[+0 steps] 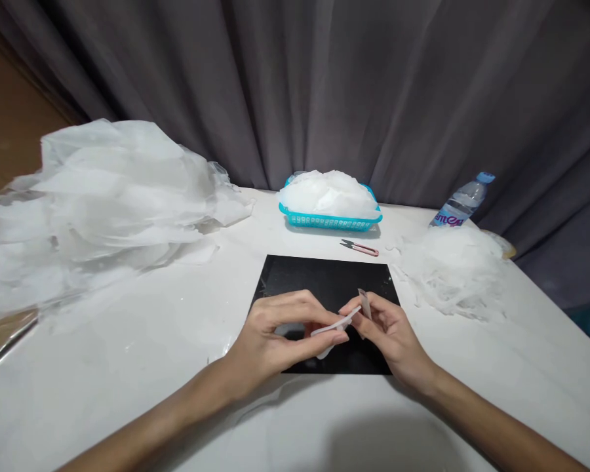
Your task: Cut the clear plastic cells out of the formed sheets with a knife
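My left hand (275, 334) and my right hand (388, 331) meet over a black mat (324, 278) on the white table (128, 367). Together they pinch a small thin translucent white piece (335, 326). The left fingers grip its near end. The right fingers hold its far end, where a short flap sticks up. Both hands are closed on the piece, a little above the mat.
A big heap of crumpled clear plastic (93, 196) fills the left side. A turquoise basket (330, 219) piled with white pieces stands at the back. Small pink-handled snips (360, 247) lie before it. A smaller white heap (455, 265) and a water bottle (462, 202) lie right.
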### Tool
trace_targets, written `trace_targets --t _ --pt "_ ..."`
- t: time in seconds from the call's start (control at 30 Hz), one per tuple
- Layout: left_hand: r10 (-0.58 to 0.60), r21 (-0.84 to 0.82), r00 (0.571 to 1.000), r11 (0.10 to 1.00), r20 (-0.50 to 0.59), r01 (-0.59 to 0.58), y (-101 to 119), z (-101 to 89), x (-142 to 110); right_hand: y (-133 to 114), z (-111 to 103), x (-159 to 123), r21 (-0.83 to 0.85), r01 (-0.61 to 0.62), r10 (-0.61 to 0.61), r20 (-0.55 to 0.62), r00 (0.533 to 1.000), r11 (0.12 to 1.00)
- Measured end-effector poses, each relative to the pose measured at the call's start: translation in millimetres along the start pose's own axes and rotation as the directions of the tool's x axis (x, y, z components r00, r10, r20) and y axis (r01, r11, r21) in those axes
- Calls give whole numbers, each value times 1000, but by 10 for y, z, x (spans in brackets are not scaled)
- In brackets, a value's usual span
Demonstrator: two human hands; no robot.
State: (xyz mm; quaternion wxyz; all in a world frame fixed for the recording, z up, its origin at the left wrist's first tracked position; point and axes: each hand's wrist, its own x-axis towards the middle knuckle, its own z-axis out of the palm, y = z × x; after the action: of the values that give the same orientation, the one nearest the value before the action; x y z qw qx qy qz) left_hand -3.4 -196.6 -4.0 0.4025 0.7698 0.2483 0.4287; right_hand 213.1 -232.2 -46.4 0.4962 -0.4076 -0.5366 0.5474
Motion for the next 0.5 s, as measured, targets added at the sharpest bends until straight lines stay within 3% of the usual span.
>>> trace_targets --t 0.2,0.27,0.3,0.33,0.4,0.43,0.5 --pt "-42 71 996 997 77 36 -7 -6 5 9 -14 5 -76 2 -3 -19 1000 997" --pt "-94 195 989 978 116 70 -74 -87 37 -60 -152 62 -172 65 -89 -133 987 983" --pt "-120 279 984 957 129 80 -127 -153 58 -115 -270 101 -247 114 -171 -224 959 962" --pt "-145 371 980 925 133 87 -193 -238 82 -180 -421 144 -352 152 -272 -324 906 924" --pt "-161 553 981 829 106 77 -350 -462 131 -320 -809 226 -617 175 -518 -436 736 767" --pt "-169 635 982 768 79 82 -432 -596 154 -384 -1028 258 -729 113 -619 -475 626 675" --pt "-182 748 983 648 -25 140 -581 -887 187 -474 -1459 295 -802 -97 -688 -560 462 589"
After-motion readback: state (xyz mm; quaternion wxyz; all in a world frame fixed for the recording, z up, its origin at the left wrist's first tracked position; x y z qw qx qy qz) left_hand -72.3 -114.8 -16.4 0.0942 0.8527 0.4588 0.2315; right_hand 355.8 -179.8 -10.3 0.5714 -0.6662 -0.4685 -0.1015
